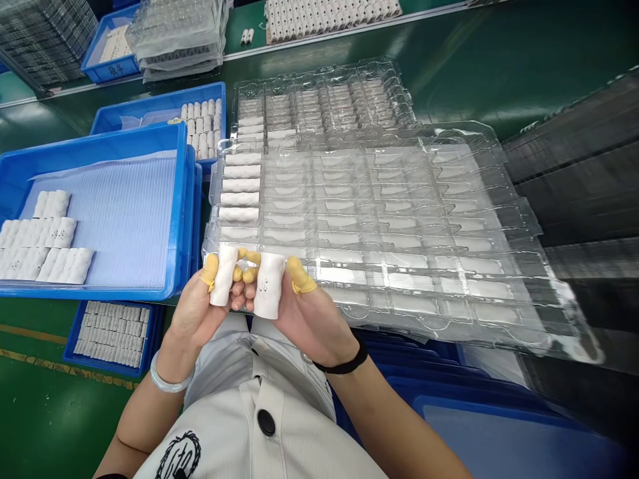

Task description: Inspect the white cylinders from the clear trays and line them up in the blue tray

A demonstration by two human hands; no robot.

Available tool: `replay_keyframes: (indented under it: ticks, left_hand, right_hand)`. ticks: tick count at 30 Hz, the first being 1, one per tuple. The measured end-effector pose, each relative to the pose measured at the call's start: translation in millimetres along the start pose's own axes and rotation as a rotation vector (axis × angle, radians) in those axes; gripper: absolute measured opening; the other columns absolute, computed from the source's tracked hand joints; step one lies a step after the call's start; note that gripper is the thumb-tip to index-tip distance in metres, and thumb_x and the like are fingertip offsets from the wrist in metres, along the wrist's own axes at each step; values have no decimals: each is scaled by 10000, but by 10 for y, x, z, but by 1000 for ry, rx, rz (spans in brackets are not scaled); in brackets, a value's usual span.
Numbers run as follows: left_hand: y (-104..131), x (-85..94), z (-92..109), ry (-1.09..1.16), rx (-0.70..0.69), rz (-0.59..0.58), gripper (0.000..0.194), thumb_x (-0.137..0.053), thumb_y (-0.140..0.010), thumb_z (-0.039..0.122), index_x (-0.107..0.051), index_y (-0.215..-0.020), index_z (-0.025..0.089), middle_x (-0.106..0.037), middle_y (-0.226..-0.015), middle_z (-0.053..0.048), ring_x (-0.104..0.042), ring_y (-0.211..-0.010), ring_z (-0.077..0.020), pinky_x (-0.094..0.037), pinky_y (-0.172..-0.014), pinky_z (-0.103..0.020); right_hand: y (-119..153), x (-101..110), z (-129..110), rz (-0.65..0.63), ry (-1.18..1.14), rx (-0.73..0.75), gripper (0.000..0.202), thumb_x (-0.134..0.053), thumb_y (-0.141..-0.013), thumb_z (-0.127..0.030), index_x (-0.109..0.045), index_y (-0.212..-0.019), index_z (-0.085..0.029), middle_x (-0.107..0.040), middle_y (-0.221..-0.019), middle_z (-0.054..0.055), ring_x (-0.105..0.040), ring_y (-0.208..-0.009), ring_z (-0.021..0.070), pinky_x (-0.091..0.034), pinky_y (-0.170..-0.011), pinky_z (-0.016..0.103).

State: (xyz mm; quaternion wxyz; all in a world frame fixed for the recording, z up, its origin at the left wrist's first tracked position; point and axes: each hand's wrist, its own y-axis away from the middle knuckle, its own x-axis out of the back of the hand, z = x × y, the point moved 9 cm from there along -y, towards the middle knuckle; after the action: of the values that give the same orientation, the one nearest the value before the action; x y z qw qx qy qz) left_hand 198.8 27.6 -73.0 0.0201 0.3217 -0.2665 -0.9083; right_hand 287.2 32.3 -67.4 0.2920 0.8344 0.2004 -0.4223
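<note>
Yellow finger cots cover the thumb and some fingertips of each hand. My left hand [200, 303] is closed on a white wavy-sided piece [223, 276], held upright between thumb and fingers. A second white wavy piece [269, 286], with small dark marks on its face, is gripped upright in my right hand [312, 316]. Both hands are close together in front of my waist, at the near edge of a clear plastic tray [349, 199]. Similar white pieces [242, 186] fill part of the tray's left column. What material the pieces are made of, I cannot tell.
On the left, a blue bin [134, 199] holds rows of white pieces [60, 233]. Another blue bin [150, 116] stands behind it, and one [110, 332] sits lower down. Stacked clear trays [180, 33] are at the back. Blue bins [479, 412] lie below the table at right.
</note>
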Motion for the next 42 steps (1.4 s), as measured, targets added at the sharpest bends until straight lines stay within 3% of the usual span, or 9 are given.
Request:
replay_keyframes:
  ticks: [6, 12, 16, 20, 25, 29, 33, 36, 42]
  left_hand:
    - [-15, 24, -2, 44, 39, 97, 397, -461, -995, 315, -664, -752, 74, -559, -567, -45, -534, -517, -105, -464, -517, -204]
    - [-12, 73, 3, 125, 60, 170, 587, -224, -1052, 351, -681, -834, 53, -584, -609, -70, -549, -526, -100, -469, -515, -193]
    - [-11, 57, 14, 135, 39, 128, 574, -265, -1040, 433, -694, -912, 72, -610, -651, -72, -577, -573, -117, -481, -520, -203]
    - [-20, 69, 10, 73, 0, 106, 460, -457, -992, 453, -701, -915, 71, -625, -674, -66, -595, -616, -121, -507, -581, -209]
    - [-17, 93, 8, 56, -25, 136, 317, -554, -961, 379, -703, -966, 100, -640, -697, -46, -593, -607, -115, -521, -615, -226]
    - [-6, 87, 7, 15, -31, 117, 341, -527, -969, 406, -690, -987, 106, -602, -654, -30, -534, -545, -103, -474, -530, -210]
    - [-6, 37, -18, -5, -11, 43, 446, -520, -946, 523, -675, -909, 107, -541, -596, -10, -479, -507, -90, -440, -496, -202]
    - [-7, 62, -34, -8, 29, 97, 464, -508, -956, 500, -644, -775, 96, -546, -595, -33, -490, -515, -88, -441, -497, -196]
    - [-18, 89, -24, 78, 53, 170, 400, -382, -1021, 357, -667, -935, 91, -595, -632, -49, -508, -482, -86, -426, -455, -180]
  right_hand:
    - [4, -52, -33, -16, -47, -28, 483, -518, -932, -570, -629, -1174, -168, -711, -971, 89, -676, -950, 237, -541, -879, 428]
    - [4, 15, -11, 41, -79, -45, 456, -378, -1005, -501, -640, -1167, -166, -722, -989, 98, -678, -973, 230, -546, -905, 439]
    - [-3, 78, -7, 87, -85, -31, 389, -390, -1002, -408, -662, -1120, -156, -722, -997, 99, -670, -980, 225, -541, -918, 439]
    - [-13, 72, -5, 65, -60, -14, 302, -503, -932, -367, -688, -1050, -159, -722, -937, 82, -665, -945, 225, -537, -906, 428]
    - [4, 73, -41, 58, -2, 30, 229, -704, -816, -387, -691, -897, -173, -695, -782, 37, -646, -762, 181, -531, -822, 368]
    - [24, 54, -36, 26, 30, 23, 265, -781, -760, -393, -660, -848, -174, -667, -708, 7, -593, -611, 130, -510, -717, 319]
    - [15, 68, 0, 54, -21, 0, 343, -745, -809, -443, -668, -1016, -180, -688, -792, 18, -640, -704, 153, -529, -724, 317]
    - [-3, 10, -3, 26, -53, -5, 413, -622, -894, -497, -656, -1125, -156, -709, -902, 64, -662, -799, 182, -550, -802, 362]
    - [-3, -22, -41, 26, -24, -5, 404, -516, -952, -459, -652, -1161, -142, -722, -1055, 117, -669, -972, 223, -537, -923, 400]
